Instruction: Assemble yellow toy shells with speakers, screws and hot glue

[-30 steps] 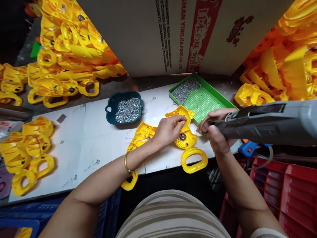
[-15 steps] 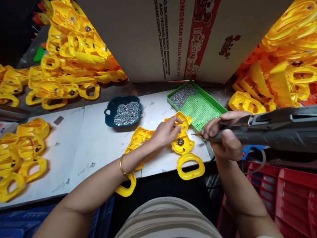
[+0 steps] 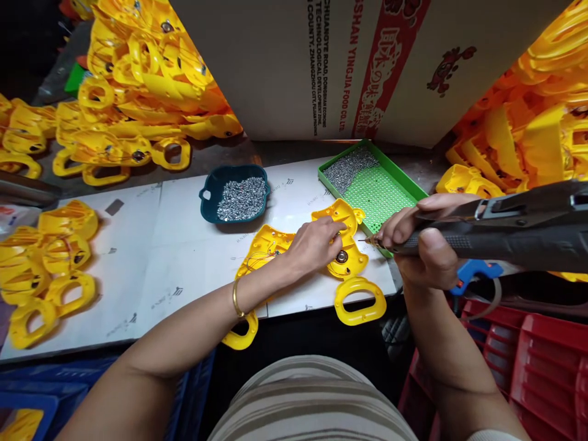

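My right hand (image 3: 422, 242) is wrapped round a black electric screwdriver (image 3: 500, 233), held level with its thin bit pointing left. My left hand (image 3: 316, 245) hovers over or touches a yellow duck-shaped plastic shell half (image 3: 351, 260), fingers bent and closed. What those fingers pinch, if anything, is hidden. A round metal-rimmed part sits in this shell, whose ring handle (image 3: 361, 315) overhangs the table's front edge. Under my left forearm lies a second yellow shell half (image 3: 260, 251) with thin wires, partly covered. The bit's tip is just right of the first shell, apart from it.
A dark teal tray (image 3: 209, 211) holds many small metal screws. A green perforated tray (image 3: 404, 184) has more small metal pieces at its far end. Yellow shells (image 3: 68, 239) lie at left, with heaps behind. A large carton (image 3: 266, 73) stands at the back; a red crate (image 3: 542, 361) is lower right.
The view has shifted, so most things appear slightly right and higher. My left hand's fingers have come down closer over the duck-shaped shell. The screwdriver stays in my right hand.
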Available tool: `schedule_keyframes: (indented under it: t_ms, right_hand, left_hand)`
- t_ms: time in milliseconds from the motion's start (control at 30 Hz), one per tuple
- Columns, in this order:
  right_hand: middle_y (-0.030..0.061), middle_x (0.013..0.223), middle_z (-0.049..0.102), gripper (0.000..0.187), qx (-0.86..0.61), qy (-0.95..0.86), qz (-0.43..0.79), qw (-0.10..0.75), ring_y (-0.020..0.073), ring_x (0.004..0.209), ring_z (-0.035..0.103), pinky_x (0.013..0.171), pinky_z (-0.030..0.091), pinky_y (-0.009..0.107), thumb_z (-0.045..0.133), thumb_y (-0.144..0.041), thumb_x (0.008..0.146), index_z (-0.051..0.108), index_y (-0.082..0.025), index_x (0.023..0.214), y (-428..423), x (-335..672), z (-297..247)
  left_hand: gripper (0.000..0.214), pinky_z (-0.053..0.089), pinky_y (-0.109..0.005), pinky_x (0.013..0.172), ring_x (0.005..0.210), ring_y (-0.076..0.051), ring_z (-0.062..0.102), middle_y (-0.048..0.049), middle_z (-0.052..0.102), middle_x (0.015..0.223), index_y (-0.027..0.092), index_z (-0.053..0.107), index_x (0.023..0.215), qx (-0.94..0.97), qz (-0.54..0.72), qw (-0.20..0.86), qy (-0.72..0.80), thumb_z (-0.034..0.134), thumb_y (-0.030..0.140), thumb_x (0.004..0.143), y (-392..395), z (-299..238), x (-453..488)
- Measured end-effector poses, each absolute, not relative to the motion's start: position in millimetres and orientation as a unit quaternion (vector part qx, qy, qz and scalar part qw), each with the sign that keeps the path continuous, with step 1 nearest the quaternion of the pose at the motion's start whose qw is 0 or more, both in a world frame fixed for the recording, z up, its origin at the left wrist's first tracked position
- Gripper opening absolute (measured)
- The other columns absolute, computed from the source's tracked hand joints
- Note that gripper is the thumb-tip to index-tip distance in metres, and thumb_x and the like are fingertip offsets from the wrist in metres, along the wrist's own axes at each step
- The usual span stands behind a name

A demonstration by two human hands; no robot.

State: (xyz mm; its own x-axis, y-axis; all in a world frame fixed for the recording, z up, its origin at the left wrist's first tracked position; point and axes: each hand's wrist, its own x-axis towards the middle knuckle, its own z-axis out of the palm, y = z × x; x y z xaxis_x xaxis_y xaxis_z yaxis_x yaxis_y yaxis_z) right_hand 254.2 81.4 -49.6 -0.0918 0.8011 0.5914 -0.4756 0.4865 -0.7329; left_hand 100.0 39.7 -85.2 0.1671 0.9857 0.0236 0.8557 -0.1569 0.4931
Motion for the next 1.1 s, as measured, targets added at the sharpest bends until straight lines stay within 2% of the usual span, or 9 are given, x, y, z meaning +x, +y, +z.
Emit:
schedule_keyframes:
  t_ms: [133,300,400,500,700,967,1100]
  right_hand:
    - [-0.0071,0.052,0.046,0.02,-0.154,-0.562,0.484,0.653,0.0117,0.039,0.045,0.037,0.041,0.029,0.064,-0.031,0.078,0.061,-0.027,0.097,81,255,-50]
    - [-0.0068,0.053,0.048,0.021,-0.177,-0.565,0.483,0.645,0.0122,0.04,0.045,0.037,0.041,0.03,0.064,-0.032,0.076,0.06,-0.03,0.097,80,262,-50]
    - [-0.006,0.054,0.05,0.021,-0.174,-0.561,0.483,0.649,0.0126,0.041,0.047,0.038,0.042,0.03,0.065,-0.03,0.076,0.063,-0.027,0.098,81,268,-49]
    - [-0.0049,0.054,0.051,0.021,-0.17,-0.555,0.481,0.657,0.0128,0.041,0.048,0.038,0.043,0.03,0.066,-0.029,0.076,0.064,-0.025,0.096,84,275,-48]
    - [-0.0053,0.052,0.05,0.022,-0.197,-0.555,0.445,0.675,0.0131,0.038,0.045,0.035,0.041,0.029,0.067,-0.034,0.075,0.066,-0.024,0.094,95,286,-52]
    - [-0.0064,0.051,0.047,0.02,-0.222,-0.575,0.406,0.674,0.0122,0.038,0.046,0.034,0.04,0.027,0.067,-0.036,0.077,0.064,-0.025,0.093,100,289,-57]
    - [-0.0066,0.051,0.043,0.016,-0.234,-0.576,0.386,0.681,0.0127,0.037,0.042,0.033,0.038,0.029,0.066,-0.038,0.079,0.063,-0.029,0.093,102,287,-58]
  left_hand:
    - [0.03,0.055,-0.032,0.069,0.079,-0.021,0.068,-0.0102,0.07,0.092,0.014,0.067,0.114,0.765,0.158,0.154,0.604,0.052,0.016,0.088,39,-90,101]
    - [0.032,0.053,-0.028,0.067,0.075,-0.018,0.069,-0.0082,0.072,0.089,0.012,0.054,0.124,0.757,0.193,0.151,0.606,0.053,0.024,0.094,38,-90,98]
    - [0.021,0.051,-0.025,0.064,0.069,-0.015,0.067,-0.0067,0.071,0.084,0.012,0.058,0.11,0.755,0.203,0.144,0.607,0.054,0.027,0.095,36,-93,95]
    - [0.02,0.049,-0.026,0.066,0.074,-0.015,0.065,-0.0059,0.072,0.085,0.015,0.065,0.1,0.768,0.22,0.119,0.589,0.051,0.029,0.097,37,-95,92]
    - [0.02,0.039,-0.037,0.071,0.086,-0.023,0.053,-0.006,0.074,0.089,0.021,0.073,0.098,0.782,0.189,0.026,0.593,0.057,0.033,0.094,45,-94,92]
    - [0.013,0.031,-0.039,0.076,0.093,-0.024,0.046,-0.0071,0.067,0.095,0.025,0.075,0.093,0.776,0.19,0.013,0.601,0.063,0.03,0.09,51,-101,92]
    - [0.012,0.03,-0.043,0.081,0.092,-0.025,0.047,-0.0058,0.067,0.089,0.026,0.075,0.091,0.77,0.181,0.01,0.612,0.064,0.03,0.089,53,-102,92]
